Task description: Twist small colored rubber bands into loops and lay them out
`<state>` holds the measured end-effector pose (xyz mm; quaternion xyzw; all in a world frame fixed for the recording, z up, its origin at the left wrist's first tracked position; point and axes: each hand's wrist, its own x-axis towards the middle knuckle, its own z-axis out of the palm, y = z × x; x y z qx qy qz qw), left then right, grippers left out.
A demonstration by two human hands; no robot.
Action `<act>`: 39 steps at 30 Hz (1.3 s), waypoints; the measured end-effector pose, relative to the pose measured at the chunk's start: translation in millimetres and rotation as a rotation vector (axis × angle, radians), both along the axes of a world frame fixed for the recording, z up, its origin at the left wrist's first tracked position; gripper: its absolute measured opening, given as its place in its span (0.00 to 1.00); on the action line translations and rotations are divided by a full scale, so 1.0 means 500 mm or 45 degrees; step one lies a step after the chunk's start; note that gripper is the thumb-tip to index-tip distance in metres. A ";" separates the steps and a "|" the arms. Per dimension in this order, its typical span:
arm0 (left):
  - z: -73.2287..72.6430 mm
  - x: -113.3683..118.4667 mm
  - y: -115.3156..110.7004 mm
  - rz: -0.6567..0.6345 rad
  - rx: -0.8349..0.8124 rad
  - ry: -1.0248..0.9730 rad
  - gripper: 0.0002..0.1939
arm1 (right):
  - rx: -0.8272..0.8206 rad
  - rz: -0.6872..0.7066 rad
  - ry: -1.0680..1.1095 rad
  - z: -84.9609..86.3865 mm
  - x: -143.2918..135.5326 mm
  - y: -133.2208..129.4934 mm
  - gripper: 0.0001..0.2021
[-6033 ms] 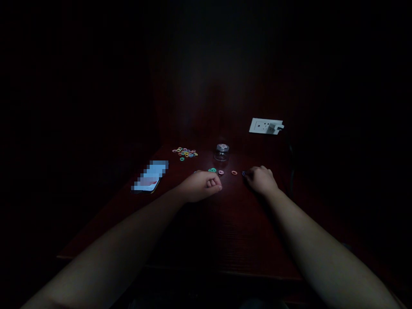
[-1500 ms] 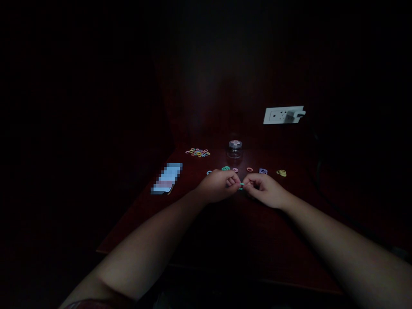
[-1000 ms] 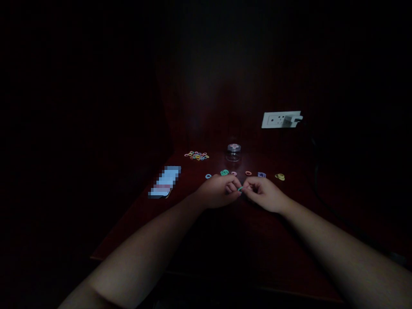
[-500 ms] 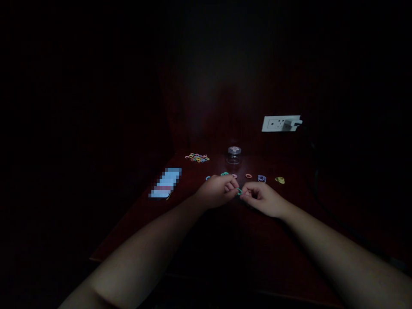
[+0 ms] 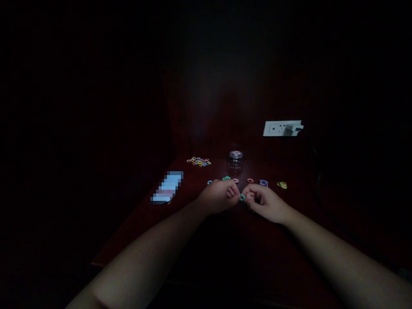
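Green ring (image 5: 243,198): in front of the person, between the two hands, nearer than the row of bands. Shows as a small oval, long axis roughly left to right, from one hand's fingertips to the other's; opening turned partly up toward the head camera. Round, so no end to point. Cannot tell whether it touches the table.

Left hand (image 5: 218,197): thumb and forefinger pinching the ring's left side, other fingers curled in. Right hand (image 5: 266,203): fingertips at the ring's right side, apparently gripping it; exact contact too small to make out.

Just beyond the hands, a loose row, left to right: blue ring (image 5: 210,183), partly behind the left hand; green bands (image 5: 226,178); pink ring (image 5: 236,180); orange ring (image 5: 250,180); purple bands (image 5: 264,183); yellow bands (image 5: 282,185), overlapping.

Farther back: mixed pile of coloured rings (image 5: 199,162) at left; clear lidded jar (image 5: 235,159), upright, right of the pile. Phone (image 5: 168,187) near the left edge, screen lit and pixelated.

Surface: dark red table (image 5: 289,249), faint sheen near the jar. Room very dim. Reddish wall (image 5: 231,116) behind; white socket plate (image 5: 273,128) on it, plug (image 5: 293,128) inserted, dark cable at right.
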<state>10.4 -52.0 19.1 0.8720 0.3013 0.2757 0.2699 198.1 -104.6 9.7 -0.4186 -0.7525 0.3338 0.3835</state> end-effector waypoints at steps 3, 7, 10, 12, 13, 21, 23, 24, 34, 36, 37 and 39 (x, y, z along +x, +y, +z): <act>-0.002 0.001 -0.001 -0.019 -0.017 -0.015 0.05 | -0.003 0.009 0.007 -0.005 0.002 0.003 0.05; 0.003 0.000 -0.008 -0.059 -0.006 -0.024 0.05 | 0.005 0.014 -0.014 -0.004 0.003 0.003 0.06; 0.007 -0.002 -0.013 -0.124 -0.006 -0.048 0.06 | 0.004 0.002 -0.016 -0.001 0.002 0.002 0.08; 0.007 -0.002 -0.014 -0.162 -0.008 -0.068 0.06 | 0.004 -0.013 -0.019 0.000 0.001 0.003 0.08; 0.006 -0.002 -0.013 -0.171 -0.009 -0.075 0.06 | 0.008 -0.022 -0.019 -0.001 0.001 0.003 0.08; 0.005 0.000 -0.014 -0.172 0.004 -0.105 0.06 | 0.052 -0.052 -0.045 -0.002 0.004 0.007 0.09; 0.007 0.001 -0.015 -0.157 -0.002 -0.099 0.06 | 0.049 -0.057 -0.048 -0.001 0.004 0.007 0.09; 0.008 0.001 -0.015 -0.147 -0.006 -0.095 0.07 | 0.048 -0.060 -0.051 0.000 0.004 0.006 0.09; 0.009 -0.001 -0.014 -0.132 -0.012 -0.037 0.08 | 0.054 -0.079 -0.043 -0.002 0.007 0.006 0.09; 0.013 -0.001 -0.015 -0.109 0.008 -0.013 0.07 | 0.054 -0.088 -0.038 -0.002 0.007 0.005 0.10; 0.014 -0.001 -0.015 -0.099 0.018 0.000 0.07 | 0.051 -0.091 -0.034 -0.002 0.007 0.005 0.11; 0.016 -0.001 -0.015 -0.095 0.032 0.023 0.07 | 0.041 -0.088 -0.026 -0.001 0.007 0.006 0.13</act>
